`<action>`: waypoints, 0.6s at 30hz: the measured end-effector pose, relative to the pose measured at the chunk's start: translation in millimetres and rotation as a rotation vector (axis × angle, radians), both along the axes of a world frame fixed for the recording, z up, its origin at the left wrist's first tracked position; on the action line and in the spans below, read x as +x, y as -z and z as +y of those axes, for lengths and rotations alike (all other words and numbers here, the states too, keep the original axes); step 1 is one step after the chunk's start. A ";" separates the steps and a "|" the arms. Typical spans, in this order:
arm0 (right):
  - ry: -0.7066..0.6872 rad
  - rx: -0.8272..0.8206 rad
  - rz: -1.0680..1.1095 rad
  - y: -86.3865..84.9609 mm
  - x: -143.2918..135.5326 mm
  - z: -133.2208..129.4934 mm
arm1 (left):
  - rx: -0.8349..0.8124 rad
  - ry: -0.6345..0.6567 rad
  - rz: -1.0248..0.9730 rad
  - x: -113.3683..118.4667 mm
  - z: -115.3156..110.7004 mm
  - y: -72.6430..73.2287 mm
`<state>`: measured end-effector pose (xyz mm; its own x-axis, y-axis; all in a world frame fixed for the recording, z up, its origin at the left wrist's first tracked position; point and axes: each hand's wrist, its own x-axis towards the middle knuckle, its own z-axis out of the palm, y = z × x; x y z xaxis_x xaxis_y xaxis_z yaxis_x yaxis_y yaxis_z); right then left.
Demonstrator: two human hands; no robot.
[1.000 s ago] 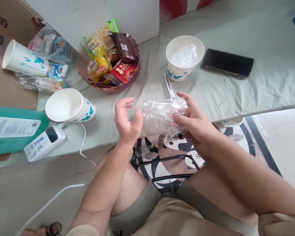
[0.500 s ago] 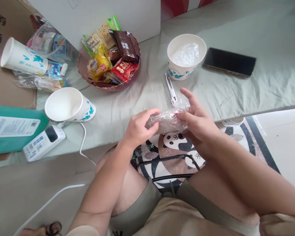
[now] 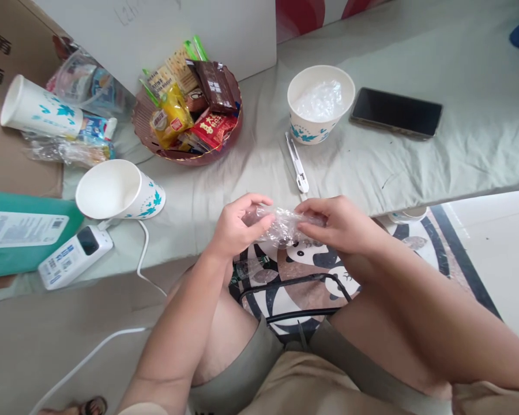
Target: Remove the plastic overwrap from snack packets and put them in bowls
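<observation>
Crumpled clear plastic film (image 3: 284, 226) is stretched between my two hands, just past the table's front edge. My left hand (image 3: 241, 223) pinches its left end with thumb and fingers. At the right end, my right hand (image 3: 334, 222) grips the film between thumb and curled fingers. A white cutter-like tool (image 3: 297, 165) lies on the cloth just beyond my right hand. Behind the tool stands a white paper bowl (image 3: 301, 128) with blue leaves, holding more crumpled clear plastic (image 3: 322, 102).
A snack bowl (image 3: 190, 157) stands left of centre. Two paper cups, one upright-tilted (image 3: 145, 193) and one lying (image 3: 38, 109), a power bank (image 3: 75, 256) and its cable are at left. A phone (image 3: 397, 112) lies right; a white box (image 3: 225, 29) stands behind.
My right hand has moved left and its raised index finger has curled in. The film is now bunched smaller between both hands. The view has shifted slightly.
</observation>
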<state>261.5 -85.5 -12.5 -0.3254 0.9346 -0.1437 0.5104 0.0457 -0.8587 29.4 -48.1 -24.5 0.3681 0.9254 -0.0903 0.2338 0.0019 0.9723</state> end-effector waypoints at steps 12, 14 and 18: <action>0.192 -0.121 0.454 7.6 -9.1 23.1 | -0.309 -0.194 -0.427 43.5 10.4 0.0; 0.204 -0.141 0.485 7.8 -9.0 26.4 | -0.261 -0.291 -0.373 52.1 13.5 1.3; 0.297 -0.183 0.608 3.4 -3.9 30.7 | -0.049 -0.410 -0.243 59.7 34.2 -1.7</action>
